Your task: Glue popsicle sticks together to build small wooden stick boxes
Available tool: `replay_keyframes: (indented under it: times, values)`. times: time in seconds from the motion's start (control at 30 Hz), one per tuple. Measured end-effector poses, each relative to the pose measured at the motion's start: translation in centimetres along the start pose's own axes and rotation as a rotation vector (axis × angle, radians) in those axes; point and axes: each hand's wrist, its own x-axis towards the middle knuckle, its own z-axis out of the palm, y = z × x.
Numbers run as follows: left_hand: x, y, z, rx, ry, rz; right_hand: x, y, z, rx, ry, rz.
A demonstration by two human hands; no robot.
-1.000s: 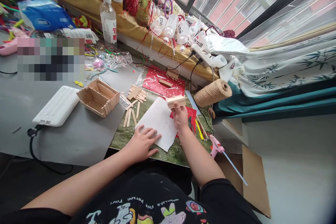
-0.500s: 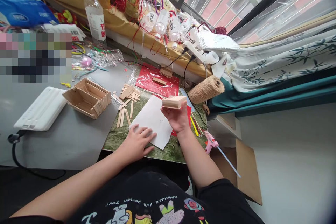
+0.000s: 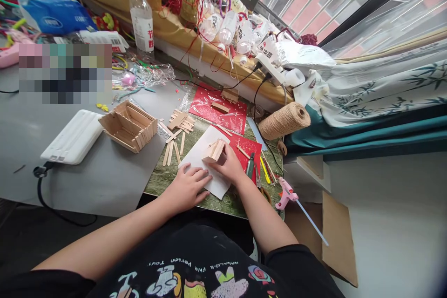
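My right hand (image 3: pixel 230 165) grips a small wooden box-like piece made of craft sticks (image 3: pixel 213 151), held tilted over a white sheet of paper (image 3: pixel 199 149). Whether the piece touches the paper I cannot tell. Fingers spread, my left hand (image 3: pixel 186 187) lies flat on the sheet's lower left edge. Loose craft sticks (image 3: pixel 169 152) and a pile of more sticks (image 3: pixel 182 121) are left of the paper. To its right, a red sheet (image 3: pixel 244 146) bears a dark-handled tool (image 3: pixel 250 165). A divided craft-stick box (image 3: pixel 134 125) stands farther left.
A white power bank-like block (image 3: pixel 73 137) with a black cable lies at left. Twine roll (image 3: pixel 281 121), yellow pen (image 3: pixel 264 170) and pink glue gun (image 3: pixel 287 194) are at right, the gun by the table edge. A water bottle (image 3: pixel 142 23) stands behind.
My right hand has brought the wooden piece down and left, from above the red sheet to over the white paper, turning it. My left hand has stayed on the paper.
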Motion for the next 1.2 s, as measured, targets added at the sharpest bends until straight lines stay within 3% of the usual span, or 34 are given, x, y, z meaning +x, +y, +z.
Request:
replay_keyframes:
  times: [0.7, 0.87, 1.0, 1.2]
  values:
    - [0.0, 0.0, 0.3, 0.01, -0.013, -0.013, 1.8, 0.9, 0.1, -0.025, 0.118, -0.014]
    - [0.0, 0.0, 0.5, 0.037, -0.018, -0.009, 1.7, 1.0, 0.6, -0.042, 0.06, -0.06]
    - [0.0, -0.1, 0.6, 0.029, -0.029, -0.018, 1.9, 1.4, 1.0, -0.069, 0.141, -0.055]
    - [0.0, -0.1, 0.5, -0.006, -0.036, -0.017, 2.5, 1.4, 0.8, -0.082, 0.083, -0.053]
